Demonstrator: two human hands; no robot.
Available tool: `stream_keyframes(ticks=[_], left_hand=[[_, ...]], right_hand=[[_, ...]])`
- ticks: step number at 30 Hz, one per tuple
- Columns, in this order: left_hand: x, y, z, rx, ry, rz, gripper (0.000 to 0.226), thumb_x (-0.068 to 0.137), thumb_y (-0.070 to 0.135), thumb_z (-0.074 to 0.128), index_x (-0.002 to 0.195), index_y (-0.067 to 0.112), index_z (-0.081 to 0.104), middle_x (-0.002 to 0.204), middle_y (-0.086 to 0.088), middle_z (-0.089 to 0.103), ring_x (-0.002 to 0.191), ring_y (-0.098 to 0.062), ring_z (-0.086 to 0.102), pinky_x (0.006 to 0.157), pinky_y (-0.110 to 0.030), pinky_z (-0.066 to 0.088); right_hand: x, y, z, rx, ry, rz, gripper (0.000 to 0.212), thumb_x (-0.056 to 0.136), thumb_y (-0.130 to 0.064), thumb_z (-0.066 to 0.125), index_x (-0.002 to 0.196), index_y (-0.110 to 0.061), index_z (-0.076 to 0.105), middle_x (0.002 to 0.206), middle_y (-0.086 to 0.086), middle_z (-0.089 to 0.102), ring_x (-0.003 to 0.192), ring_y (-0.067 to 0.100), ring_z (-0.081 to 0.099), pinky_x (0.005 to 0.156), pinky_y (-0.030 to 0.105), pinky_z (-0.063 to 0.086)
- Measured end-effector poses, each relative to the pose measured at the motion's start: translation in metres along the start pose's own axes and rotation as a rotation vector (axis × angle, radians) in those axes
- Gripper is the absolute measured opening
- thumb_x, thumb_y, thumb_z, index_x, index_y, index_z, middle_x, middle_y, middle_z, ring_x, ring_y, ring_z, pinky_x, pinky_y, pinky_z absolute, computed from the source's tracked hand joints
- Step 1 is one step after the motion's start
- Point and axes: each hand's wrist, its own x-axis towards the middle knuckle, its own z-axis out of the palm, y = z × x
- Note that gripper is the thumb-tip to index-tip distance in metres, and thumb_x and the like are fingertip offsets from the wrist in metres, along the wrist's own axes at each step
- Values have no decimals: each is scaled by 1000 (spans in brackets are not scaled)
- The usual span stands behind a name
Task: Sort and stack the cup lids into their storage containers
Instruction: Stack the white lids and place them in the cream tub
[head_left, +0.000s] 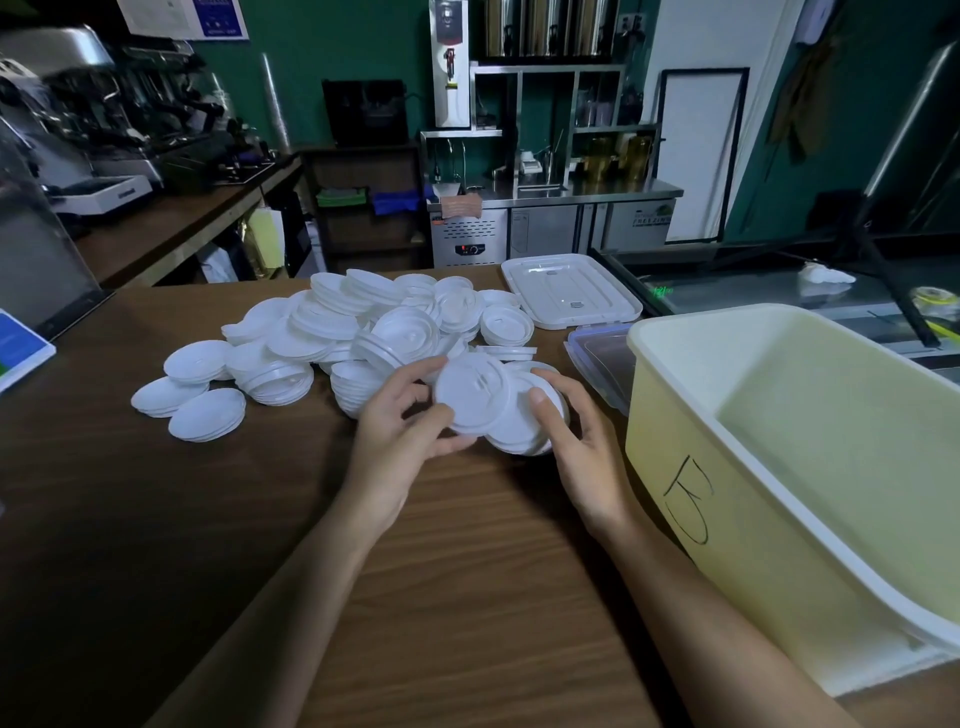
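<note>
Nearest the viewer, my two forearms are reaching across the wooden tabletop (467, 582) toward the work. My left hand (410, 421) is pinching a single lid (470, 392) by its rim, thumb below and fingers above, and tilting it so that its raised face is showing; I judge this is how I am checking its type before adding it. My right hand (579, 447) is grasping a small stack (519, 428) of nested lids, with the thumb pressing on top and the fingers curling round the far side, probably so the stack is staying square while the next lid is going on. The single lid is overlapping the stack's left edge.

Just to my right, a pale yellow tub (670, 467) with a hand-drawn mark on its wall is standing open, near enough for a finished stack to be lowered straight in. No lids are showing in the part of its inside that is visible.

Beyond my hands, the loose pile (358, 327) of white lids is spreading leftward, some nested, some lying singly, awaiting sorting. Past the pile, the white tub cover (571, 291) is lying flat, set out of the way. Beside the tub, a clear clip-lock box (597, 364) is waiting; what it holds I cannot tell.
</note>
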Motion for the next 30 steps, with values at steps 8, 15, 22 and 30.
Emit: stream_keyframes(ticks=[8,15,22,30], left_hand=[[5,-21,3,256,37,37,27,86,15,83,108,9,69,84,-12,74,71,-19,71,62,-24,55],[0,-24,7,349,21,14,42,71,44,90,95,18,67,75,-5,73,67,-22,74,67,-41,60],[1,-25,2,451,-26,58,49,66,64,82,98,29,70,94,9,76,91,-10,72,88,-39,61],[1,-18,-7,152,-357,-112,58,79,45,83,132,29,67,130,-2,71,127,-21,63,108,-50,51]], right_hand=[[1,1,0,-23,-23,-15,38,100,-52,58,131,-32,66,136,-19,64,131,5,57,107,28,46],[-1,-1,3,-37,-50,-42,49,91,-55,65,131,-28,67,135,-13,66,131,7,57,109,29,45],[-3,-5,2,-21,-51,-69,39,89,-34,74,125,-21,69,124,-9,70,120,10,63,100,21,48],[-7,-11,4,135,-143,6,37,90,-27,72,126,-18,70,121,-2,74,120,17,66,103,28,50]])
